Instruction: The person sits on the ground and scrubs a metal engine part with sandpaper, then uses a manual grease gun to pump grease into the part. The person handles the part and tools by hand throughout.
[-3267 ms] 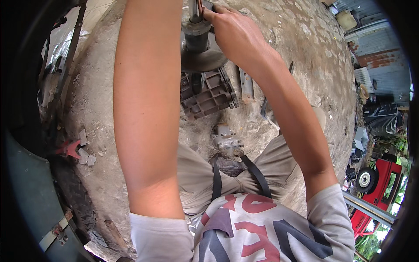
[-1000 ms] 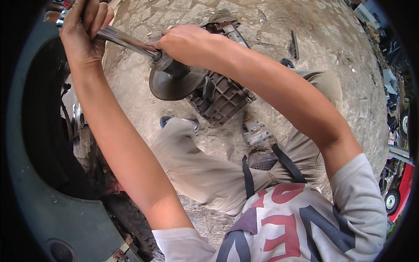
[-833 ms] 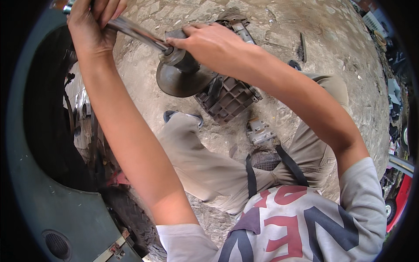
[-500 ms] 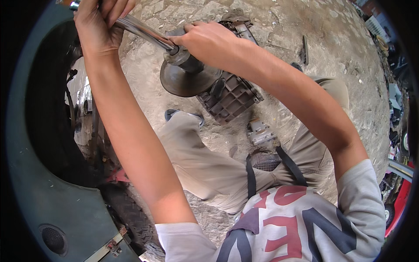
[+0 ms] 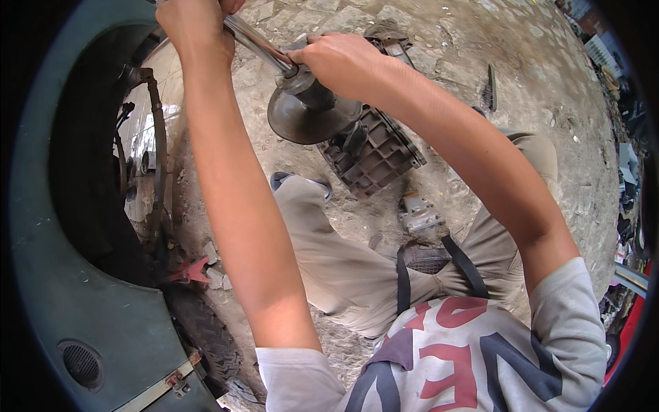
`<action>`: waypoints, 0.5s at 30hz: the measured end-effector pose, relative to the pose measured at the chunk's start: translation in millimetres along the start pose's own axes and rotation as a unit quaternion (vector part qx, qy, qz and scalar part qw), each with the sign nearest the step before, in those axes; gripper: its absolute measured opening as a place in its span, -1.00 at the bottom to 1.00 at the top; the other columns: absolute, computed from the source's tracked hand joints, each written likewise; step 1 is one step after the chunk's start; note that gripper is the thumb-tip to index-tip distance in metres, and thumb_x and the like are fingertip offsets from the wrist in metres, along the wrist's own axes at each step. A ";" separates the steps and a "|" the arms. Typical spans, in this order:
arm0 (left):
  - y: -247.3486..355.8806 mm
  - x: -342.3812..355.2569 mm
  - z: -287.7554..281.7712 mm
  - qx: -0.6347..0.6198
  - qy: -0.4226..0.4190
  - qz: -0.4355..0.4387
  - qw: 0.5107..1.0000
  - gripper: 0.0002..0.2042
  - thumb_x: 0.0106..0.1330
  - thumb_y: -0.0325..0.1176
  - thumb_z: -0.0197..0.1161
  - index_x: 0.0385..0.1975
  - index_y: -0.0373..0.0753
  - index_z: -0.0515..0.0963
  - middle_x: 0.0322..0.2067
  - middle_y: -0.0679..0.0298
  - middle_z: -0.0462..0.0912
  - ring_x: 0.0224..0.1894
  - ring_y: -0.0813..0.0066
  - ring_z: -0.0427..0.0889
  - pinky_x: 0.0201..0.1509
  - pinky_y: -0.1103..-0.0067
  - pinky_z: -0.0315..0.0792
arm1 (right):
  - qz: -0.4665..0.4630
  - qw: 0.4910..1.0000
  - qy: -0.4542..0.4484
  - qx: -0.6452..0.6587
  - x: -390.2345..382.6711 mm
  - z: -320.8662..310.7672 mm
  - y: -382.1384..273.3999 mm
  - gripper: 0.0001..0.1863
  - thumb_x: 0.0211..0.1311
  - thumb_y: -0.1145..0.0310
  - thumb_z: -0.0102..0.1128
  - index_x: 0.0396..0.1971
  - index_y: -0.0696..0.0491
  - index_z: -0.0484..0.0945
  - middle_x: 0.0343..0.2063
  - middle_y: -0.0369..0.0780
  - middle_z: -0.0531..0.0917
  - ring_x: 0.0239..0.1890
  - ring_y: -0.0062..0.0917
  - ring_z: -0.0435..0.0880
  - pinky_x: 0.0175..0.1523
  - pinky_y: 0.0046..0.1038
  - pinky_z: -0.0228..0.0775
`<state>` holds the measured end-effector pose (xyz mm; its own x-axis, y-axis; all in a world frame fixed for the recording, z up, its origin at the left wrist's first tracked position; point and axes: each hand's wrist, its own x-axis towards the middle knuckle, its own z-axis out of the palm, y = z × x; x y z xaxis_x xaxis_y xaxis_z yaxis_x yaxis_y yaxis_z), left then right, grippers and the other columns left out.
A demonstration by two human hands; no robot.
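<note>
A strut with a shiny chrome rod [image 5: 264, 51] and a dark round dish-shaped spring seat [image 5: 298, 123] is held out in front of me, tilted. My left hand [image 5: 195, 24] is closed around the upper part of the rod, at the top edge of the picture. At the collar where the rod enters the dark body, my right hand [image 5: 343, 58] grips the strut; its fingers are partly hidden behind the hand. The rod's far end is cut off by the frame and my left hand.
Below the strut lies a ribbed metal casing [image 5: 374, 154] on stone ground, with a smaller metal part [image 5: 420, 214] between my legs. On the left stand a dark green vehicle fender [image 5: 75, 268] with an open wheel arch, a red metal piece [image 5: 190, 272] and a tyre [image 5: 209, 336].
My left hand has come right, closer to the strut's body along the rod. The whole scene has shifted slightly to the right in the picture. My right hand keeps its grip.
</note>
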<state>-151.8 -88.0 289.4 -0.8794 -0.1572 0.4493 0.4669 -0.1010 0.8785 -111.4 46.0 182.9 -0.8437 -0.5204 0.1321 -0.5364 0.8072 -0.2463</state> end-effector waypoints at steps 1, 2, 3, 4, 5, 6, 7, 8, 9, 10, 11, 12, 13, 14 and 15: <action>-1.8 1.4 -4.2 -0.009 -0.019 0.008 1.000 -0.77 0.51 -0.21 0.10 -0.36 -0.19 0.53 -0.78 0.54 0.09 -0.79 0.70 0.04 -0.69 0.61 -0.06 | 0.000 1.000 0.005 -0.002 0.7 0.5 -2.0 -0.35 0.16 0.62 0.12 0.30 -0.11 0.49 -0.09 -0.06 0.63 0.05 -0.17 0.65 0.02 -0.18 0.57; -4.5 2.7 -7.2 -0.019 -0.039 0.017 0.999 -0.77 0.51 -0.21 0.10 -0.37 -0.17 0.51 -0.78 0.54 0.09 -0.79 0.70 0.03 -0.69 0.61 -0.06 | 0.001 1.000 0.010 -0.004 -2.0 1.2 -3.0 -0.34 0.17 0.63 0.11 0.32 -0.11 0.47 -0.08 -0.05 0.63 0.06 -0.16 0.64 0.03 -0.18 0.57; -5.9 4.9 -10.5 -0.029 -0.060 0.025 0.997 -0.77 0.52 -0.20 0.10 -0.39 -0.16 0.50 -0.78 0.54 0.10 -0.79 0.70 0.03 -0.69 0.61 -0.06 | 0.003 1.000 0.015 -0.006 -6.0 1.8 -3.4 -0.33 0.17 0.63 0.11 0.33 -0.11 0.45 -0.08 -0.04 0.63 0.06 -0.16 0.64 0.03 -0.18 0.57; -5.9 2.2 -9.0 -0.024 -0.051 0.022 0.998 -0.76 0.52 -0.20 0.10 -0.42 -0.12 0.47 -0.79 0.54 0.09 -0.80 0.71 0.02 -0.69 0.62 -0.06 | -0.010 0.999 0.037 -0.029 -11.9 5.1 -2.6 -0.31 0.16 0.61 0.16 0.35 -0.09 0.43 -0.07 -0.03 0.64 0.05 -0.17 0.65 0.03 -0.19 0.57; -4.6 2.2 -8.8 -0.018 -0.054 0.018 0.998 -0.76 0.52 -0.20 0.10 -0.43 -0.11 0.46 -0.79 0.54 0.09 -0.80 0.70 0.01 -0.70 0.62 -0.06 | -0.022 0.997 0.059 -0.052 -22.1 7.8 -2.3 -0.29 0.14 0.58 0.21 0.37 -0.06 0.40 -0.06 -0.02 0.65 0.04 -0.18 0.67 0.02 -0.20 0.58; -2.8 2.6 -8.8 -0.013 -0.058 0.013 0.998 -0.75 0.52 -0.20 0.10 -0.44 -0.10 0.45 -0.79 0.54 0.08 -0.80 0.70 0.01 -0.70 0.62 -0.05 | -0.034 0.993 0.082 -0.075 -30.5 9.6 -2.5 -0.26 0.13 0.56 0.26 0.39 -0.04 0.37 -0.04 -0.01 0.66 0.03 -0.20 0.68 0.02 -0.21 0.58; -2.6 3.5 -8.9 -0.010 -0.063 0.008 0.998 -0.75 0.52 -0.20 0.09 -0.46 -0.08 0.44 -0.79 0.54 0.08 -0.81 0.70 0.01 -0.70 0.63 -0.05 | -0.031 0.993 0.088 -0.077 -38.7 9.4 -2.7 -0.25 0.13 0.60 0.21 0.40 -0.08 0.36 0.01 0.01 0.62 0.08 -0.16 0.65 0.05 -0.20 0.57; -5.4 7.1 -10.9 -0.042 -0.095 0.005 0.995 -0.71 0.53 -0.18 0.09 -0.50 -0.06 0.39 -0.80 0.54 0.07 -0.82 0.69 0.00 -0.71 0.63 -0.05 | -0.029 0.992 0.094 -0.079 -45.8 9.2 -3.1 -0.23 0.13 0.64 0.16 0.41 -0.11 0.35 0.07 0.03 0.59 0.12 -0.12 0.62 0.07 -0.19 0.56; -6.3 9.7 -12.7 -0.057 -0.129 -0.009 0.990 -0.70 0.53 -0.17 0.08 -0.51 -0.06 0.38 -0.80 0.54 0.07 -0.82 0.69 0.00 -0.71 0.63 -0.05 | -0.026 0.991 0.101 -0.081 -50.2 8.9 -4.2 -0.20 0.12 0.68 0.11 0.42 -0.15 0.34 0.13 0.06 0.56 0.16 -0.09 0.59 0.10 -0.18 0.54; -7.6 13.8 -15.6 -0.070 -0.162 -0.022 0.984 -0.69 0.53 -0.15 0.08 -0.51 -0.05 0.37 -0.80 0.53 0.07 -0.82 0.69 0.00 -0.71 0.63 -0.05 | -0.021 0.992 0.095 -0.082 -52.0 6.9 -5.5 -0.20 0.11 0.69 0.11 0.41 -0.15 0.35 0.15 0.06 0.55 0.17 -0.08 0.58 0.11 -0.18 0.54; -9.0 17.9 -18.7 -0.084 -0.195 -0.035 0.977 -0.68 0.53 -0.14 0.08 -0.52 -0.05 0.36 -0.81 0.53 0.07 -0.83 0.69 0.00 -0.71 0.62 -0.05 | -0.015 0.992 0.090 -0.083 -52.8 4.5 -6.9 -0.20 0.11 0.70 0.10 0.41 -0.14 0.35 0.17 0.07 0.54 0.18 -0.08 0.57 0.12 -0.19 0.54; -11.2 21.1 -21.7 -0.102 -0.224 -0.043 0.968 -0.69 0.53 -0.13 0.07 -0.51 -0.05 0.37 -0.81 0.53 0.07 -0.83 0.69 0.00 -0.72 0.62 -0.05 | -0.010 0.993 0.085 -0.083 -52.1 2.8 -7.9 -0.19 0.10 0.72 0.09 0.41 -0.14 0.36 0.19 0.07 0.52 0.19 -0.08 0.57 0.13 -0.19 0.53; -8.8 19.0 -13.8 -0.107 -0.252 -0.049 0.960 -0.70 0.53 -0.13 0.07 -0.49 -0.06 0.39 -0.81 0.52 0.08 -0.83 0.69 0.00 -0.72 0.62 -0.05 | -0.008 0.992 0.094 -0.083 -50.3 3.4 -3.5 -0.23 0.11 0.67 0.14 0.39 -0.11 0.37 0.10 0.04 0.57 0.12 -0.11 0.61 0.09 -0.20 0.55; -6.4 16.2 -5.7 -0.113 -0.280 -0.056 0.952 -0.71 0.53 -0.13 0.07 -0.47 -0.08 0.41 -0.81 0.52 0.08 -0.83 0.69 0.00 -0.72 0.62 -0.05 | -0.005 0.991 0.104 -0.082 -45.0 5.8 2.0 -0.26 0.12 0.63 0.18 0.38 -0.07 0.39 0.01 0.02 0.62 0.05 -0.14 0.65 0.04 -0.22 0.57; -4.0 14.0 1.9 -0.118 -0.307 -0.062 0.942 -0.72 0.53 -0.13 0.07 -0.45 -0.09 0.44 -0.81 0.52 0.08 -0.83 0.69 0.00 -0.72 0.62 -0.05 | -0.003 0.990 0.113 -0.082 -39.9 6.3 7.5 -0.29 0.14 0.59 0.23 0.37 -0.03 0.40 -0.08 -0.01 0.67 -0.02 -0.17 0.69 0.00 -0.23 0.58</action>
<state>-166.2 -88.0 292.4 -0.7823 0.4609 0.4189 0.3012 -0.3087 0.9022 -81.7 71.1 169.8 -0.8135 -0.4650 0.3493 -0.5225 0.8481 -0.0879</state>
